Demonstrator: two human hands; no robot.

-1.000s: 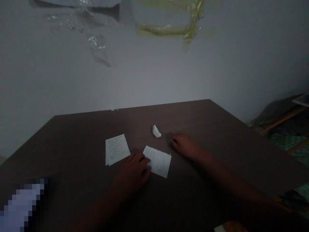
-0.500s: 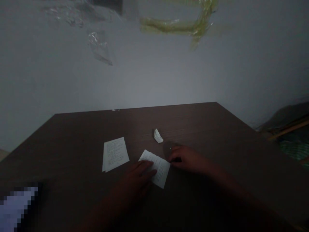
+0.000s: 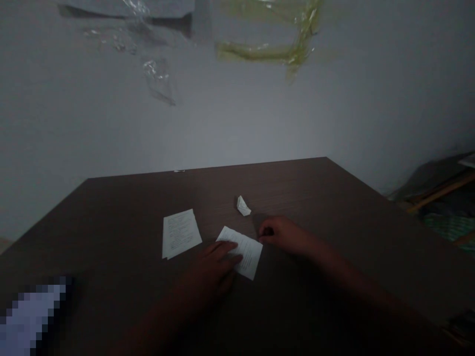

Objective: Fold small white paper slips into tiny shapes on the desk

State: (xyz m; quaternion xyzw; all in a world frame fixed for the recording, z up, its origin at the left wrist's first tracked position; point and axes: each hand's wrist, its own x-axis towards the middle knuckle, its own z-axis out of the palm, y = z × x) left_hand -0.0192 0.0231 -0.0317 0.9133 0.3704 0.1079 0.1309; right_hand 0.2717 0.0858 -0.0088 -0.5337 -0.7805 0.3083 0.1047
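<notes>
A small printed sheet of paper (image 3: pixel 251 256) lies tilted on the dark table, with lines of text on it. My left hand (image 3: pixel 212 269) rests on its left part, fingers stretched out and apart, covering some of the print. At the sheet's right corner is my right hand (image 3: pixel 285 235), thumb and fingers curled toward each other. Whether anything is between those fingertips cannot be made out. Left of the sheet lie overlapping printed papers (image 3: pixel 181 233). A small crumpled piece of white paper (image 3: pixel 243 205) sits behind the sheet.
The brown wooden table (image 3: pixel 289 183) meets a grey wall (image 3: pixel 237 113) at its far edge. Yellow tape (image 3: pixel 256 52) and clear tape (image 3: pixel 159 81) stick to the wall. A pixelated pale object (image 3: pixel 29 316) is at front left. Green checked cloth (image 3: pixel 441 225) shows beyond the right edge.
My right hand has shifted slightly up, off the sheet's corner region, fingers still curled. My left hand stays spread on the sheet. The camera view has moved a little.
</notes>
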